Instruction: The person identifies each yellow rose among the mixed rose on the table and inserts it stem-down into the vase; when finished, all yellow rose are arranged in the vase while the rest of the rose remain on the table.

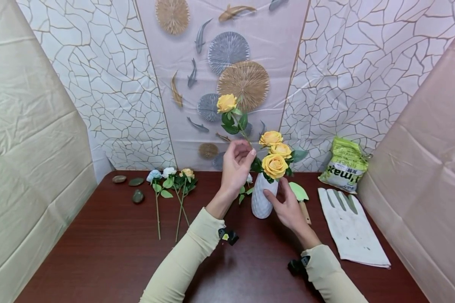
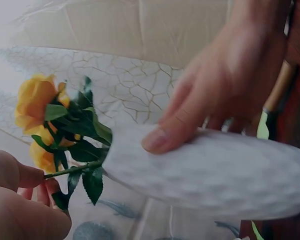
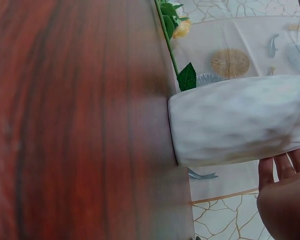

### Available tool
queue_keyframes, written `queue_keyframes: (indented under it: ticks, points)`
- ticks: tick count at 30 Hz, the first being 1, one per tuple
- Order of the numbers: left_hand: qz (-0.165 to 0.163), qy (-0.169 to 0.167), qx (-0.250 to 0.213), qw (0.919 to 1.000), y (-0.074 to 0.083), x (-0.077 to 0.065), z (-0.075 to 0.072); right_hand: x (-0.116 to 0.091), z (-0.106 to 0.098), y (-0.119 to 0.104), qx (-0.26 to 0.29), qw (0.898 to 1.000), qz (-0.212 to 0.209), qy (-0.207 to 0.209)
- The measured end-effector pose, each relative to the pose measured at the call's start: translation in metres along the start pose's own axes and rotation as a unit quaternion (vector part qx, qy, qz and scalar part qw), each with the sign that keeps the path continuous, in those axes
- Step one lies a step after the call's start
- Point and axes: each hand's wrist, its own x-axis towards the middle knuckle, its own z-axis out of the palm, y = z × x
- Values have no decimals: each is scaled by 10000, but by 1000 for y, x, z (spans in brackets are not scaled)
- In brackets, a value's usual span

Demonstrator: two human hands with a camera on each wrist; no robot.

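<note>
Between the left sleeve (image 1: 183,261) and the right sleeve (image 1: 331,271), a hand could pass low over the brown table (image 1: 258,269) until the white vase (image 1: 261,204). The right hand (image 1: 290,208) occupies the vase's right side, with the trowel (image 1: 298,192) and then the white glove (image 1: 352,231) lying farther right. At the vase's mouth, the yellow roses (image 1: 274,166) and, on their left, the left hand (image 1: 236,164) pinching a stem (image 2: 75,170) obstruct the approach.

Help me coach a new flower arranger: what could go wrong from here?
The white vase is tall and slim, with yellow roses crowding above its mouth; it might tip if the right hand loosened its grip.

The stem that the left hand pinches runs to the vase's mouth, and leaves close to the rim could snag if it goes lower.

The rose on that stem stands well above the others, so the bunch could become top-heavy.
</note>
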Motion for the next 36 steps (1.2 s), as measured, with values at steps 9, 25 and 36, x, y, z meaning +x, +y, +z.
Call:
queue_keyframes:
  ticks: [9,25,36]
  points:
    - [56,-118,1373,9904,-10,-6,0,5,2,34,101,9999,-20,82]
    - [69,8,2195,9756,-10,-3,-2,1,0,7,109,9999,-99,31]
    - [-534,71,2517,9663,-13,-9,3,4,2,26,82,9999,67,50]
